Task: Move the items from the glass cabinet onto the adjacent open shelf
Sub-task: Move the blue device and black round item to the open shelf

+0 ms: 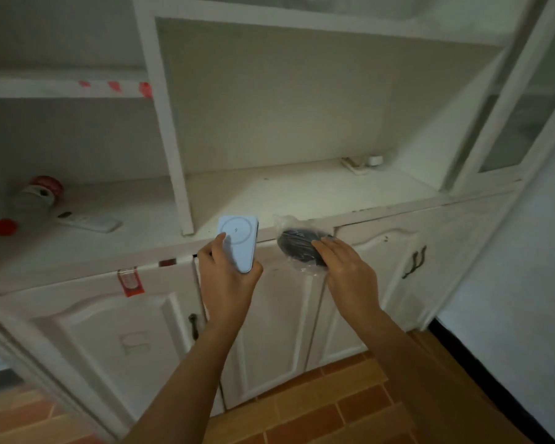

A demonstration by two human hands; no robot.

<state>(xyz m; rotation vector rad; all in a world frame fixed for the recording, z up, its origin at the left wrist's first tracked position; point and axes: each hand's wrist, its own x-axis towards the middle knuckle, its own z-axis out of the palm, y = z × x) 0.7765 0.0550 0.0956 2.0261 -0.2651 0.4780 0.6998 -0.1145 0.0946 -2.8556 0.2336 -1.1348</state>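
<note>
My left hand (228,277) grips a pale blue power bank (241,243) with a ring mark on its face, held just in front of the counter edge. My right hand (346,267) holds a clear plastic bag with a coiled black cable (297,246) inside, level with the counter edge. The open shelf bay (302,187) lies straight ahead, framed by a white post (170,123). The glass cabinet door (526,116) stands at the right.
A small white plug and strip (362,162) lie at the back of the open bay. In the left bay rest a white bottle with a red cap (37,195), a red lid (4,226) and a white remote (88,221). Lower cabinet doors (269,331) are shut.
</note>
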